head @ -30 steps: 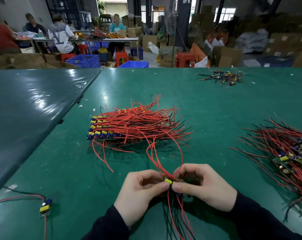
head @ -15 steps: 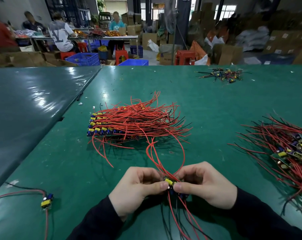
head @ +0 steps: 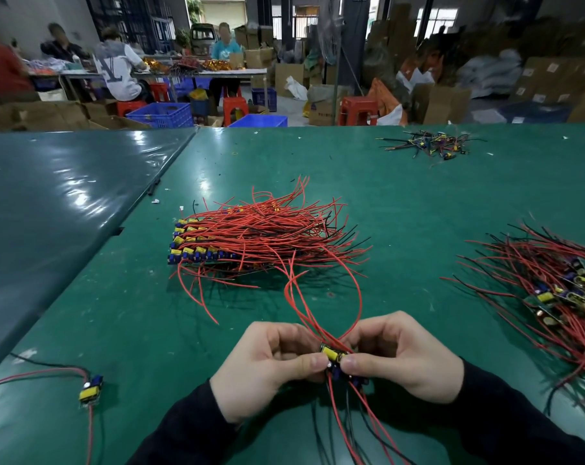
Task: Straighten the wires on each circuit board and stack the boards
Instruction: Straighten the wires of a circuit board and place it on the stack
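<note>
Between our two hands, low at the near edge of the worktop [head: 418, 203], sits the circuit board [head: 332, 353] we are working on, its yellow part showing. Our left hand [head: 271, 364] pinches it from one side with thumb and curled fingers, and our right hand [head: 401, 357] pinches it from the other, so both hands are clamped on the same small board, nearly touching. Its red wires [head: 321, 297] loop up and away from us, while more red and black leads trail down toward our sleeves.

Compared with a second ago, little has changed: the grip is the same and the loop of wire stands much as it did, so we judge the straightening of this board has yet to finish.

Beyond the hands lies the stack of finished boards [head: 197, 250], their blue and yellow parts lined up at the left and wires fanned right. Well off to the right is the tangled heap [head: 559, 290] waiting its turn. A lone board [head: 90, 391] rests near the left edge, and a small pile of scraps [head: 431, 146] lies far back.
</note>
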A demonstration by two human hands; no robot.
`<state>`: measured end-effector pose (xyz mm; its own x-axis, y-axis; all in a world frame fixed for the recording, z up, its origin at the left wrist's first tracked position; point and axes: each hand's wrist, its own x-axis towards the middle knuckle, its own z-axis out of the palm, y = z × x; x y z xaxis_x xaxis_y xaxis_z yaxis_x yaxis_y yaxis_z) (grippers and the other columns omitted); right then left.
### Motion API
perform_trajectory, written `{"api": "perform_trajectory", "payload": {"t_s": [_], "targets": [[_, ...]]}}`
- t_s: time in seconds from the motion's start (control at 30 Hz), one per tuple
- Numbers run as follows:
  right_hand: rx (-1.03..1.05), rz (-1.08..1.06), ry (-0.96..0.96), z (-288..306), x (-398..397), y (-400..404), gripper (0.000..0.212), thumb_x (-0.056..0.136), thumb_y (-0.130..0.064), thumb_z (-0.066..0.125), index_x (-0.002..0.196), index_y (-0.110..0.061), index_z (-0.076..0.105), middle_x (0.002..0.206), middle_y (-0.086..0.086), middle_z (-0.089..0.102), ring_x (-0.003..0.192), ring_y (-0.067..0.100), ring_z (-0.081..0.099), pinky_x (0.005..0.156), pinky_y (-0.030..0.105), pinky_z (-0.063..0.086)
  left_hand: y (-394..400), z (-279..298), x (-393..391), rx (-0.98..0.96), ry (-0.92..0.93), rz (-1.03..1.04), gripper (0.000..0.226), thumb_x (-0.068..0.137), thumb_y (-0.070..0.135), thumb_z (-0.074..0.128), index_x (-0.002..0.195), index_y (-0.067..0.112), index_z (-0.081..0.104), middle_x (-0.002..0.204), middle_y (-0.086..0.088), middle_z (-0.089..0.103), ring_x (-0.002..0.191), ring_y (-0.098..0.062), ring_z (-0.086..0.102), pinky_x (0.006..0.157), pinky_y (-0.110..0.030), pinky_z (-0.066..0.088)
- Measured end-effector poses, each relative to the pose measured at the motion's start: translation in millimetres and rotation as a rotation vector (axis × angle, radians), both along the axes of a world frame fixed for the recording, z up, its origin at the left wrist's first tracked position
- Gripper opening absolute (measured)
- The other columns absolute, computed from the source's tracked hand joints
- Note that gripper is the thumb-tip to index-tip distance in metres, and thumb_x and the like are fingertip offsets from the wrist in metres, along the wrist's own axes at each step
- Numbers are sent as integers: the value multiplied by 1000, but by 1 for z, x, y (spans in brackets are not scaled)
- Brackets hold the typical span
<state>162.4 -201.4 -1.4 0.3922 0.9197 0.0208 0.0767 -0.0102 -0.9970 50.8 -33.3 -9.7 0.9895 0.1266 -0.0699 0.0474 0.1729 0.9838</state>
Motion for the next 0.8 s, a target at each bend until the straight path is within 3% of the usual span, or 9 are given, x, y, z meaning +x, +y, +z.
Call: {"api": "perform_trajectory", "payload": {"t_s": [0.2, 0.47, 0.63, 0.8], "targets": [[-3, 15, 16, 0, 0, 0, 6, 79, -6, 66, 84, -3, 67, 74, 0, 70, 62, 7, 61, 62, 17, 48, 0, 2, -1, 14, -14, -10, 15, 70, 3, 77, 79, -4, 66, 73, -10, 70, 64, -14, 67, 61, -20, 53], [-5, 16, 28, 2, -2, -1, 5, 78, -6, 66, 83, -7, 67, 72, -1, 70, 61, 7, 61, 61, 17, 48, 0, 4, -3, 1, -41, -36, 7, 68, 0, 69, 69, 7, 72, 72, -9, 71, 64, -14, 68, 60, -19, 53], [21, 25, 14, 7, -4, -3, 5, 79, -5, 65, 82, -6, 68, 73, 0, 70, 62, 6, 60, 61, 16, 47, 2, 3, -4, -46, -40, -69, 12, 70, 0, 64, 81, -4, 67, 76, -14, 71, 67, -19, 68, 62, -24, 55], [62, 39, 31, 14, 1, -9, 13, 77, -3, 67, 74, -13, 74, 68, -1, 70, 57, 4, 59, 58, 14, 47, 1, 6, -4, -54, -88, -43, 10, 72, -6, 67, 80, -2, 70, 75, -13, 70, 66, -17, 67, 62, -23, 54]]}}
